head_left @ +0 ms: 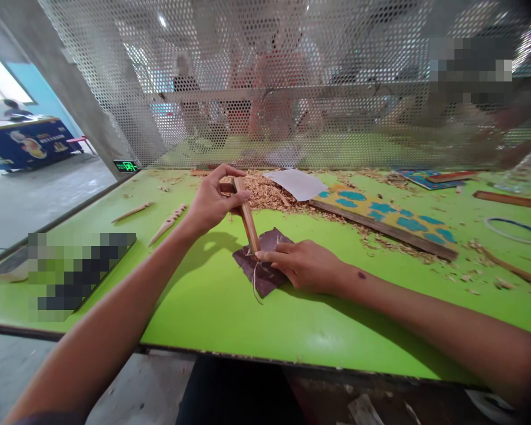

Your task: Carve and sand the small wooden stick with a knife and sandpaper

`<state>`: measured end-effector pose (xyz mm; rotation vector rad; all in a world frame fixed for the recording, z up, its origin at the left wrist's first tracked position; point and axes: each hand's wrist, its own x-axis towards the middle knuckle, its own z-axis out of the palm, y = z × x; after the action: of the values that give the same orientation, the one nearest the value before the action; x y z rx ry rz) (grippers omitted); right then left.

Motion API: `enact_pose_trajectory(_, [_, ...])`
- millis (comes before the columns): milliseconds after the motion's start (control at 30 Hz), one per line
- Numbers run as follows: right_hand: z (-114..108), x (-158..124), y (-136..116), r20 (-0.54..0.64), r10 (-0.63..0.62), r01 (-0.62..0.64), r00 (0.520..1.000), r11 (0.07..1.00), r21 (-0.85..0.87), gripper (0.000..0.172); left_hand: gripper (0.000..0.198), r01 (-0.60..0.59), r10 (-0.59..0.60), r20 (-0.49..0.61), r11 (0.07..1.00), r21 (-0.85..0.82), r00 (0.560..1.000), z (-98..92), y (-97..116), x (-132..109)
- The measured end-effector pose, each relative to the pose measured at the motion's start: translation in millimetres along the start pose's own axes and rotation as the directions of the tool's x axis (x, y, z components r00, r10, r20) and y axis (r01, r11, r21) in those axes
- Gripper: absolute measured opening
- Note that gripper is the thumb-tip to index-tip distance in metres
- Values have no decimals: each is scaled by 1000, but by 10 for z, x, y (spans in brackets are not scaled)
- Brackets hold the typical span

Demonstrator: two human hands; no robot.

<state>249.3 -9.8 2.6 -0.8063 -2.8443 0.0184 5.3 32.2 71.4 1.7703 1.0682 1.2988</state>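
My left hand (215,200) grips a slim wooden stick (246,215) near its upper end, and the stick slants down toward the middle of the table. Its lower end meets a dark brown sheet of sandpaper (261,262) lying on the bright green table (265,321). My right hand (305,265) rests on that sheet, with its fingers pressing the sheet against the stick's lower end. The tip of the stick is hidden by the fingers and sandpaper. A pale thread (255,284) hangs from the sheet's edge.
A heap of wood shavings (265,192) and a white paper sheet (294,184) lie beyond my hands. To the right is a yellow board with blue patches (380,221). Carved wooden pieces (168,224) lie left. A perforated metal screen (265,77) stands behind the table.
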Motion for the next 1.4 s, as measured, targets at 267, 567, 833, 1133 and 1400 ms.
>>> enact_pose_trajectory(267, [-108, 30, 8, 47, -43, 41, 998, 999, 35, 44, 43, 20, -20, 19, 1000, -20, 1000, -44, -21, 10])
enact_pose_trajectory(567, [-218, 25, -71, 126, -38, 36, 991, 999, 21, 48, 40, 35, -34, 28, 999, -39, 999, -48, -15, 13])
enact_pose_trajectory(833, [-394, -32, 62, 146, 119, -147, 982, 968, 204, 45, 38, -28, 28, -90, 1000, 4, 996, -133, -46, 49])
enact_pose_trajectory(1133, [-288, 158, 411, 289, 618, -654, 731, 755, 41, 71, 34, -136, 181, -223, 970, 203, 958, -250, -90, 102])
enact_pose_trajectory(1400, [-770, -41, 860, -216, 708, -677, 672, 706, 205, 10, 33, -201, 307, -202, 884, 422, 930, -356, -124, 116])
